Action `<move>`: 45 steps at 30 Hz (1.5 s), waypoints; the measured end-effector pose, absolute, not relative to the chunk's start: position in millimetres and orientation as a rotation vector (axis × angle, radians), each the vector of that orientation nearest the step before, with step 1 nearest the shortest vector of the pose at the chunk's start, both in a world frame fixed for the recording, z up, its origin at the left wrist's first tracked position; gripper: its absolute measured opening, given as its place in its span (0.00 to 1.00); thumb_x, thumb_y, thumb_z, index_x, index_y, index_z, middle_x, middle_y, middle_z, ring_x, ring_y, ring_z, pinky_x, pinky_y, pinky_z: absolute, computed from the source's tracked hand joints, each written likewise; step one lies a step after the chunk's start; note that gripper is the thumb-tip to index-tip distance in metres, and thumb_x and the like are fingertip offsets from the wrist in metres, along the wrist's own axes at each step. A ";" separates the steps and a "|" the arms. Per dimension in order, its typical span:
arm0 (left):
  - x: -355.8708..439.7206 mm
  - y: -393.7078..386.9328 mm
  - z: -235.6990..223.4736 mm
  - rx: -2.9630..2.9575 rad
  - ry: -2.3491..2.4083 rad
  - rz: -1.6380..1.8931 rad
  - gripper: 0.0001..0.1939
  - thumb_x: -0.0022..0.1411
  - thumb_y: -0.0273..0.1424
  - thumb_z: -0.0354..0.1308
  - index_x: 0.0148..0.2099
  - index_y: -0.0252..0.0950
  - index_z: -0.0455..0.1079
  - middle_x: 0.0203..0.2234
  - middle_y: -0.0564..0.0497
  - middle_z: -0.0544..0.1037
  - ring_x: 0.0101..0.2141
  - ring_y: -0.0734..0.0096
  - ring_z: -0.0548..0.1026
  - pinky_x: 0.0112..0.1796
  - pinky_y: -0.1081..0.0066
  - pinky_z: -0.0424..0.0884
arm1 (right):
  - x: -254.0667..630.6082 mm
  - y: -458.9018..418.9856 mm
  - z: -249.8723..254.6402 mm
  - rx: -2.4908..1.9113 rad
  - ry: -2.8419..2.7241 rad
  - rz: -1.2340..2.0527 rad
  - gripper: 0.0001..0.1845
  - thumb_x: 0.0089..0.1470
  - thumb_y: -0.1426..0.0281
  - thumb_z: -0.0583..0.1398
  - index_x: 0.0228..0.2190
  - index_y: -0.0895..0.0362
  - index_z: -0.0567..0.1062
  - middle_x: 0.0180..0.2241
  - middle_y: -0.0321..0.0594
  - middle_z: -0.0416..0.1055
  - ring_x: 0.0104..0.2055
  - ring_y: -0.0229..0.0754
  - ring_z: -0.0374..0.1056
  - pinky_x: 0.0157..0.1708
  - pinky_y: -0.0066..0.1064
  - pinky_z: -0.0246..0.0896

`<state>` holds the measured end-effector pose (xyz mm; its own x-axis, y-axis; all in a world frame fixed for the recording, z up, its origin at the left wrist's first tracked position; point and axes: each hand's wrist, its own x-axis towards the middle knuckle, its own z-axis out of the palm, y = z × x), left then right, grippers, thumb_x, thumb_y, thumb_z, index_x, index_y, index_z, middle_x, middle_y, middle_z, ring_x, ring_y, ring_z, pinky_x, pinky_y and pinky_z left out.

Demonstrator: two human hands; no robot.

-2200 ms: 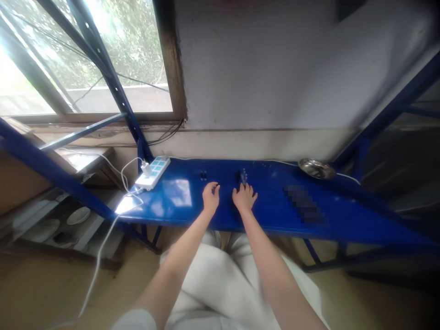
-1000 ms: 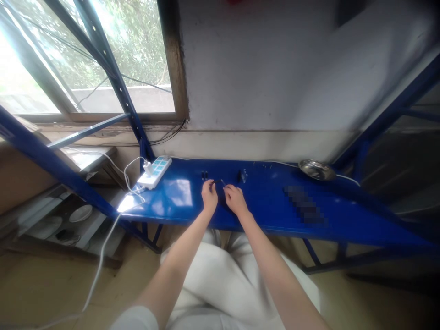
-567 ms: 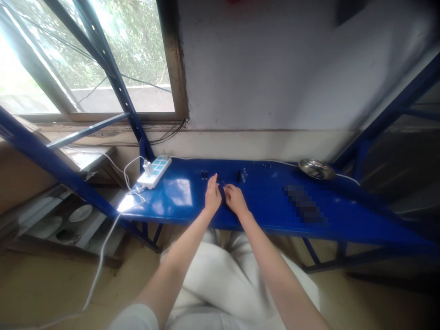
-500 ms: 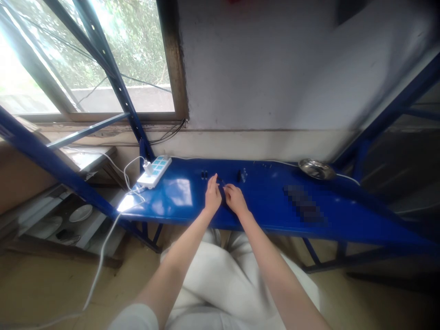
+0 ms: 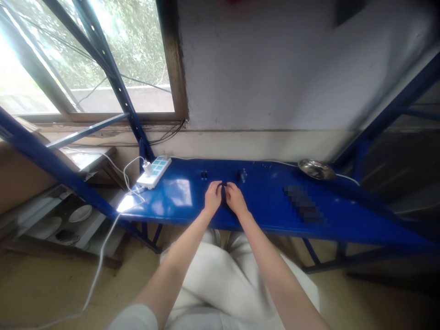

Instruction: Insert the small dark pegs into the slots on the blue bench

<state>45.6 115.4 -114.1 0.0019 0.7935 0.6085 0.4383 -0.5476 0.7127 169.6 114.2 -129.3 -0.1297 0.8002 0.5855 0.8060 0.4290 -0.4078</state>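
My left hand (image 5: 213, 194) and my right hand (image 5: 235, 196) meet over the middle of the blue table (image 5: 264, 206). Between their fingertips is a small black piece (image 5: 224, 184), pinched from both sides; its exact kind is too small to make out. Behind my left hand lie two small dark cylinders (image 5: 204, 175), side by side. Just beyond my right hand are a black piece (image 5: 238, 175) and a cluster of small clear parts (image 5: 244, 174). Fingers cover most of what I hold.
A white power strip (image 5: 155, 172) with a plugged-in adapter lies at the left end. A shiny metal dish (image 5: 316, 169) stands at the back right, a blurred dark object (image 5: 304, 204) in front of it. Tiny bits (image 5: 266, 166) lie near the back edge. Blue posts (image 5: 106, 68) frame the table.
My right hand has come from the clear parts to my left hand, bringing a small clear piece. My left fingers straightened, then curled in again, and both hands' fingertips now meet at the black piece.
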 end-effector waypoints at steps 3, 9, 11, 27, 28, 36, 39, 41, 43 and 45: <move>46.1 116.0 -115.4 1.960 1.290 1.540 0.11 0.62 0.30 0.47 0.43 0.37 0.69 0.39 0.46 0.74 0.41 0.69 0.73 0.43 0.66 0.70 | 170.8 114.2 -131.0 -1.358 -1.872 0.013 0.20 0.57 0.71 0.45 0.38 0.62 0.75 0.50 0.54 0.65 0.51 0.49 0.63 0.49 0.43 0.61; 47.0 118.3 -118.5 1.931 1.291 1.513 0.10 0.60 0.31 0.50 0.41 0.37 0.70 0.36 0.47 0.75 0.37 0.70 0.73 0.39 0.68 0.71 | 172.4 112.5 -130.2 -1.327 -1.822 0.048 0.17 0.55 0.70 0.48 0.34 0.61 0.76 0.51 0.53 0.64 0.52 0.49 0.62 0.50 0.45 0.61; 47.0 119.6 -119.6 1.915 1.297 1.507 0.09 0.60 0.31 0.51 0.41 0.37 0.70 0.35 0.48 0.75 0.35 0.70 0.73 0.38 0.68 0.71 | 172.5 111.7 -129.3 -1.329 -1.820 0.052 0.16 0.54 0.70 0.49 0.33 0.60 0.76 0.51 0.53 0.64 0.52 0.49 0.62 0.50 0.45 0.61; 33.3 198.5 -29.0 2.445 1.184 0.996 0.04 0.53 0.30 0.59 0.30 0.39 0.75 0.30 0.49 0.76 0.34 0.65 0.71 0.41 0.66 0.66 | 172.2 107.4 -122.7 -1.305 -1.795 0.033 0.18 0.55 0.71 0.49 0.45 0.60 0.70 0.52 0.53 0.60 0.50 0.48 0.63 0.46 0.41 0.64; 32.0 209.6 -18.1 2.498 1.180 0.909 0.03 0.52 0.30 0.60 0.29 0.38 0.75 0.29 0.48 0.76 0.34 0.65 0.71 0.40 0.67 0.66 | 172.1 107.2 -123.3 -1.312 -1.789 0.032 0.18 0.55 0.70 0.48 0.45 0.60 0.70 0.52 0.52 0.61 0.50 0.48 0.63 0.45 0.41 0.64; 23.6 247.5 -17.2 2.533 1.398 0.632 0.08 0.40 0.23 0.66 0.16 0.35 0.69 0.24 0.47 0.70 0.39 0.58 0.68 0.47 0.59 0.58 | 172.5 107.9 -122.9 -1.359 -1.773 0.038 0.18 0.55 0.71 0.48 0.43 0.61 0.71 0.49 0.52 0.64 0.48 0.48 0.64 0.45 0.42 0.64; 17.7 247.2 -34.6 2.478 1.433 0.676 0.11 0.41 0.23 0.65 0.14 0.35 0.67 0.22 0.47 0.69 0.40 0.57 0.67 0.48 0.56 0.56 | 173.0 108.3 -121.7 -1.346 -1.783 0.020 0.18 0.55 0.72 0.48 0.43 0.61 0.71 0.48 0.52 0.65 0.50 0.49 0.63 0.46 0.42 0.63; 13.2 247.7 -42.4 2.486 1.453 0.687 0.10 0.41 0.24 0.65 0.15 0.35 0.67 0.23 0.47 0.69 0.40 0.56 0.67 0.49 0.55 0.55 | 173.4 109.0 -122.2 -1.351 -1.784 0.013 0.17 0.55 0.72 0.48 0.42 0.60 0.71 0.47 0.52 0.65 0.50 0.49 0.63 0.47 0.43 0.62; 9.3 248.7 -46.1 2.505 1.483 0.675 0.10 0.41 0.24 0.65 0.15 0.36 0.68 0.24 0.47 0.70 0.41 0.56 0.66 0.49 0.55 0.54 | 173.6 109.8 -123.0 -1.358 -1.782 0.008 0.17 0.55 0.72 0.48 0.42 0.60 0.71 0.47 0.52 0.65 0.50 0.48 0.62 0.47 0.42 0.62; 6.6 249.3 -46.5 2.527 1.512 0.629 0.08 0.42 0.25 0.64 0.16 0.35 0.69 0.26 0.46 0.71 0.41 0.55 0.66 0.48 0.55 0.54 | 173.8 110.0 -123.2 -1.363 -1.779 0.005 0.17 0.55 0.73 0.48 0.42 0.61 0.72 0.47 0.52 0.65 0.50 0.48 0.63 0.47 0.41 0.62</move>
<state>6.6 249.3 -46.5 0.4113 0.8663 0.2835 0.8119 -0.4896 0.3181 173.8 110.0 -123.2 -0.0213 0.7844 0.6199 0.7807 0.4004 -0.4798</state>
